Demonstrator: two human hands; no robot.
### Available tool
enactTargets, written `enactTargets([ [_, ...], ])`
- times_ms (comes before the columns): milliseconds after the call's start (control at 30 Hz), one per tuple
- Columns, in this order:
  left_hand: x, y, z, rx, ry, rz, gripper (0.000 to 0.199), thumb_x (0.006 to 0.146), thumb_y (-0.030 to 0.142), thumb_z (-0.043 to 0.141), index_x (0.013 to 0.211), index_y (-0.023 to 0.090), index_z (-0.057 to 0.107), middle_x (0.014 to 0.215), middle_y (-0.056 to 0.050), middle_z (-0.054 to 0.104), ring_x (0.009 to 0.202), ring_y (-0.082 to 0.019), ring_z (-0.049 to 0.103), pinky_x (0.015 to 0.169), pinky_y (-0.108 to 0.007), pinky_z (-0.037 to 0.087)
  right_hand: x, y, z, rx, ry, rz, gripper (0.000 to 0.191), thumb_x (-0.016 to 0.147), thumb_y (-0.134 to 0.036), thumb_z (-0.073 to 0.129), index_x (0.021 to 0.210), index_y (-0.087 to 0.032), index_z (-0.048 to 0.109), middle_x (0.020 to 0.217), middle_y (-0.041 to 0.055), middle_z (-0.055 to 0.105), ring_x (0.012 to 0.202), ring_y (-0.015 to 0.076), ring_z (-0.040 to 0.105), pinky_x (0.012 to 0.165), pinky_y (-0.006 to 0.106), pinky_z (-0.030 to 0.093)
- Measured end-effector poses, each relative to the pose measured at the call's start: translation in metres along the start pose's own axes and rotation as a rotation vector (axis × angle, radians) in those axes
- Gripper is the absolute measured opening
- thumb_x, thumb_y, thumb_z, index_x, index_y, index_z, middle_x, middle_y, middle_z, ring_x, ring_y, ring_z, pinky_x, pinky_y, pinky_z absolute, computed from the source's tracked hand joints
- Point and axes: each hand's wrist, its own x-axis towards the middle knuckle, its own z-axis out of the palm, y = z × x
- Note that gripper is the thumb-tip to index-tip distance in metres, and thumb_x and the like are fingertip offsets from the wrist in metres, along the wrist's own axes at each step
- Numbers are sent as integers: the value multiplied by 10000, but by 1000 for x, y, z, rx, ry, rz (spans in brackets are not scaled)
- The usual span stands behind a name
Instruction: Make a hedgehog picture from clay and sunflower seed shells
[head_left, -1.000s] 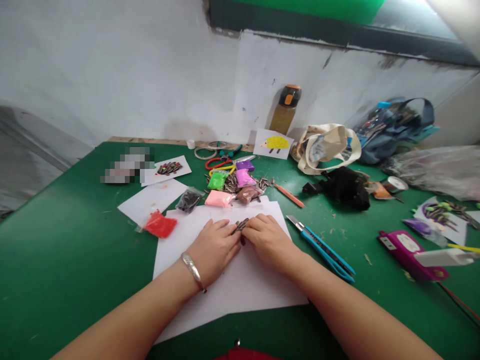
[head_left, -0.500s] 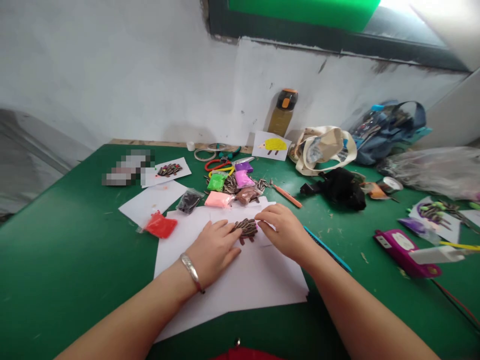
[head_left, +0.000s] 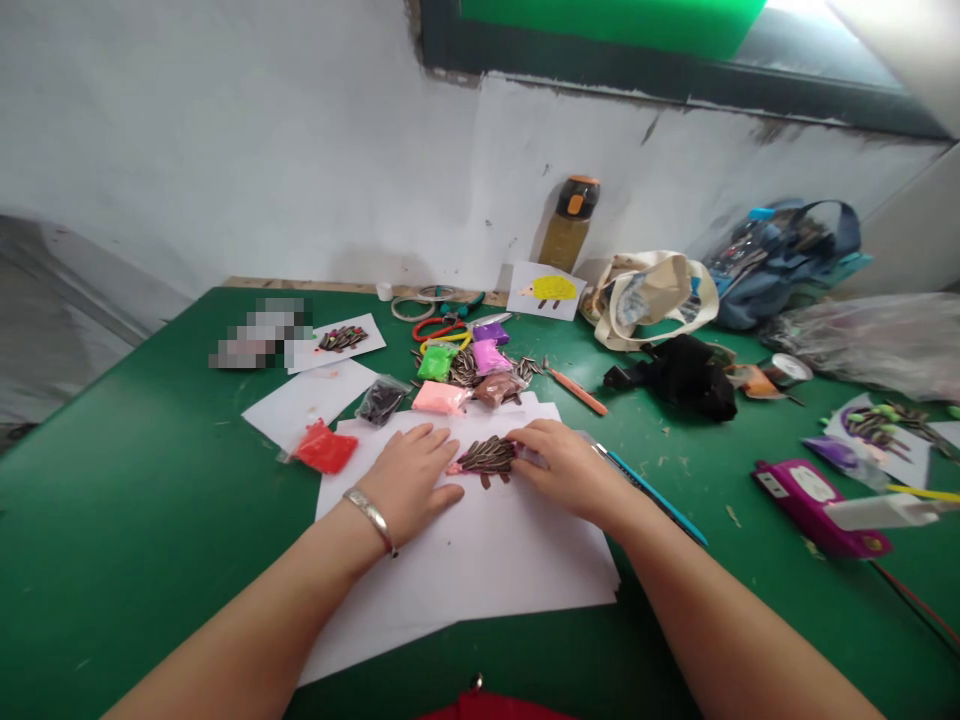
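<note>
Lying open on the paper [head_left: 480,570], the left hand [head_left: 409,480] now sits farther from the seeds [head_left: 486,456], gripping nothing. The open right hand [head_left: 566,470] touches their end; pink clay [head_left: 454,468] now shows at the tip.

The single camera sat on the person's head, facing forward and down. It looked from close above onto the left hand [head_left: 409,483] and right hand [head_left: 566,470] over a green worktable [head_left: 135,520], with a white wall [head_left: 225,150] rising beyond the table's far edge.
</note>
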Motion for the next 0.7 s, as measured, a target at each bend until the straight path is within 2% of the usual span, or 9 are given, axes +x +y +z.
enactTargets([
  [200,1,-4,-5,14,-35,17,324,810,348,588,1077,164,585,1173,-110,580,1132,-289,485,972,-430,380,1,7,5,-40,38,36,259,845,-235,548,1079,-184,648,980,81,632,939,212,551,832,310,410],
  [467,-3,-3,-7,49,-55,17,271,822,321,578,1031,149,601,1123,-115,595,1125,-298,494,961,-433,392,5,20,15,-155,158,17,270,813,-105,493,1017,-153,663,1101,112,613,1041,242,514,930,347,385],
  [700,-6,-3,-8,68,-61,35,227,838,312,548,968,137,608,1039,-113,595,1052,-284,508,919,-419,413,6,19,20,-189,145,-36,280,817,-100,480,1014,-170,667,1084,102,621,1019,234,524,916,350,400],
])
